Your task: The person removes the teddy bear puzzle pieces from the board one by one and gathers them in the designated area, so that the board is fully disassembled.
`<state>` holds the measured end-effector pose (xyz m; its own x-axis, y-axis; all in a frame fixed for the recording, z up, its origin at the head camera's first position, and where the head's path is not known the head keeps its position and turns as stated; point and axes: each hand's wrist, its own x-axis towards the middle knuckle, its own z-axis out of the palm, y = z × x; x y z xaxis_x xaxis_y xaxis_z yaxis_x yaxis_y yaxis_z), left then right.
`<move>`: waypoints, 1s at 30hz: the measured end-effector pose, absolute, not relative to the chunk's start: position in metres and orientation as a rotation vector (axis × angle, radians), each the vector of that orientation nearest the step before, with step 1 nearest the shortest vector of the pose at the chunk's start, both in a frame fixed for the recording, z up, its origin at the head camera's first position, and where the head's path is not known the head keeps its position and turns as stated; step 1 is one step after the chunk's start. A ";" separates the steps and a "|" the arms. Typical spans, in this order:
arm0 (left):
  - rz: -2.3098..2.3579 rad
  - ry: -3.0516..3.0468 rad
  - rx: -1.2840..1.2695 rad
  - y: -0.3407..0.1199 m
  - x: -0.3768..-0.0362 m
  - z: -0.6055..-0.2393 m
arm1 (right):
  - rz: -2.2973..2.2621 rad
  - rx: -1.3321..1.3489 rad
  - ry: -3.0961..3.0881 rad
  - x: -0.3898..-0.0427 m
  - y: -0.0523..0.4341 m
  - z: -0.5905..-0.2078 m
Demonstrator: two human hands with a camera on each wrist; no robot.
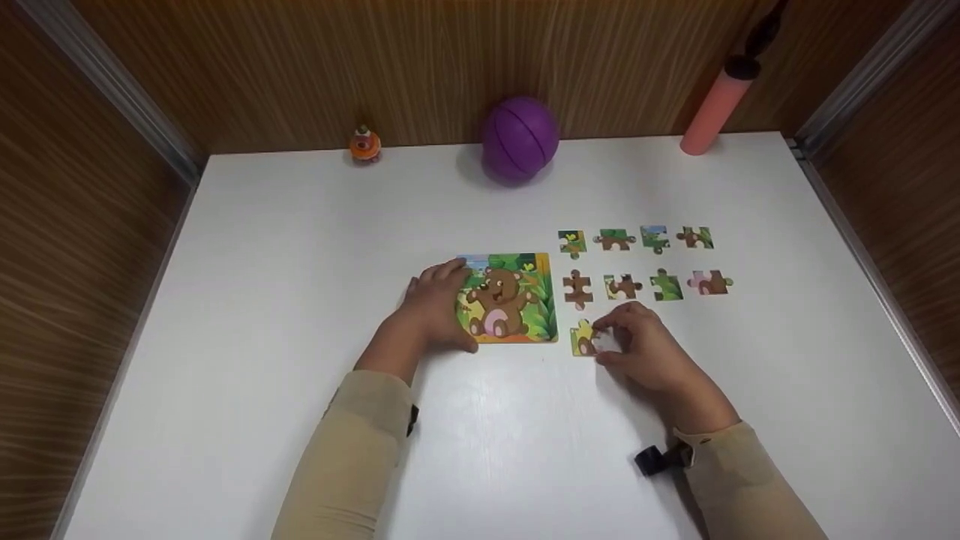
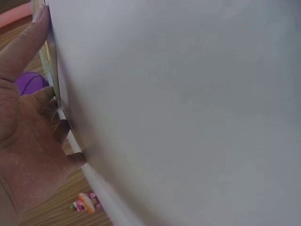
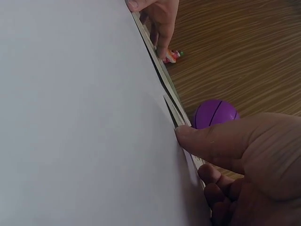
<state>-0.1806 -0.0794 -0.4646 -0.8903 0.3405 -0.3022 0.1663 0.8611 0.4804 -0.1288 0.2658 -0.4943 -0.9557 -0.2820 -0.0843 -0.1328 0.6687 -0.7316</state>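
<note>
A square bear picture board lies flat on the white table. My left hand holds its left side, fingers at the far left corner and thumb at the near left corner. To the right, my right hand pinches a jigsaw piece between thumb and fingers, close to the table. That piece is yellow, green and brown, with a pale patch beside the fingertips. Part of it is hidden by the hand. In the right wrist view, the right thumb presses at the piece's edge.
Several loose jigsaw pieces lie in two rows beyond my right hand, among them a brown piece and a pink-brown one. A purple ball, a small orange toy and a pink pump stand along the wood-grain back wall.
</note>
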 end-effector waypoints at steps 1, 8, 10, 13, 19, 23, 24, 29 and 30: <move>0.643 2.652 0.376 -0.080 -0.180 -0.465 | -1.158 -0.340 2.692 -0.129 0.266 -0.494; 0.659 2.650 0.383 -0.083 -0.180 -0.468 | -1.169 -0.394 2.677 -0.130 0.266 -0.495; 0.658 2.649 0.380 -0.084 -0.180 -0.468 | -1.170 -0.404 2.675 -0.130 0.267 -0.494; 0.670 2.645 0.368 -0.083 -0.180 -0.468 | -1.179 -0.392 2.673 -0.130 0.268 -0.493; 0.672 2.660 0.372 -0.082 -0.180 -0.469 | -1.193 -0.360 2.697 -0.129 0.267 -0.492; 0.670 2.671 0.384 -0.084 -0.178 -0.469 | -1.248 -0.307 2.738 -0.127 0.262 -0.490; 0.674 2.671 0.384 -0.085 -0.178 -0.468 | -1.278 -0.294 2.749 -0.127 0.260 -0.488; 0.738 2.668 0.392 -0.088 -0.176 -0.467 | -1.403 -0.289 2.830 -0.127 0.248 -0.481; 0.758 2.668 0.396 -0.089 -0.176 -0.466 | -1.423 -0.299 2.844 -0.127 0.244 -0.479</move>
<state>-0.1756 -0.0889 -0.4665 -0.9040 0.3518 -0.2430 0.1715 0.8189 0.5476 -0.1273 0.2444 -0.4791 -0.9811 -0.1433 0.1302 -0.1901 0.5860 -0.7877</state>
